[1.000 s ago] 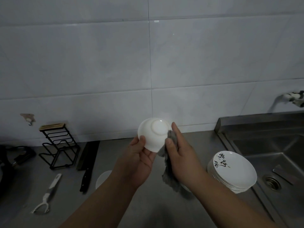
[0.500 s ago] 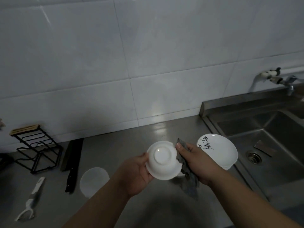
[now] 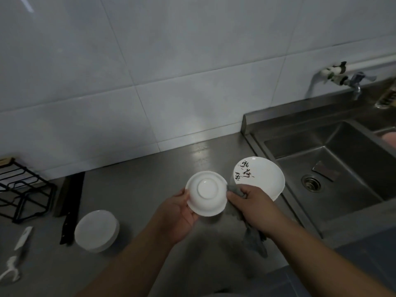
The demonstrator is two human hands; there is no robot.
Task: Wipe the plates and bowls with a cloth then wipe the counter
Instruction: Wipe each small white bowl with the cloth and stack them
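My left hand (image 3: 179, 213) grips a white bowl (image 3: 206, 192) by its left rim, holding it above the steel counter (image 3: 150, 179) with its foot ring turned toward me. My right hand (image 3: 255, 207) grips a grey cloth (image 3: 254, 239) and presses it against the bowl's right rim; the cloth's tail hangs below the wrist. Just right of the bowl stands a stack of white plates (image 3: 262, 176) with black and red script on top, partly hidden by my right hand. A stack of plain white bowls (image 3: 96, 230) sits upside down on the counter at the left.
A steel sink (image 3: 334, 174) with a drain lies right of the plates, a tap (image 3: 351, 80) above it. On the left are a black wire rack (image 3: 23, 189), a black knife (image 3: 69, 207) and a white peeler (image 3: 17, 254). White tiled wall behind.
The view has tilted down and to the right. The bowl came lower, over the counter, its foot ring turned more toward me. My right hand stays with the cloth at the bowl's right rim.
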